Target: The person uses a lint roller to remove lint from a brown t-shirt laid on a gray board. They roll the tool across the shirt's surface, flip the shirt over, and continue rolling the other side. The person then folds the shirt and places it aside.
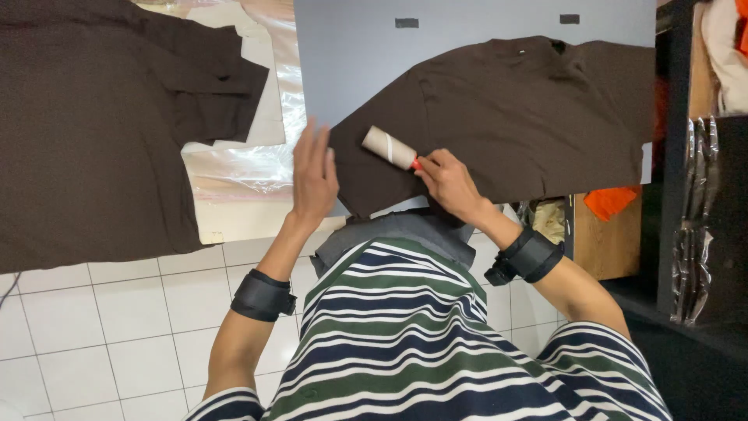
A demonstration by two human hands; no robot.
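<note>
While my right hand (450, 181) gripped the lint roller (389, 147) and my left hand (314, 173) lay open and flat at the brown shirt's (514, 117) edge, I feared the cloth could bunch.

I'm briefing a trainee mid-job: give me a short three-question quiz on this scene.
1. True or false: the right hand holds a lint roller.
2. What does the left hand rest on: A) the floor, B) the edge of the grey board, C) a box?
3. What colour is the shirt under the roller?

Key: 1 true; 2 B; 3 dark brown.
</note>
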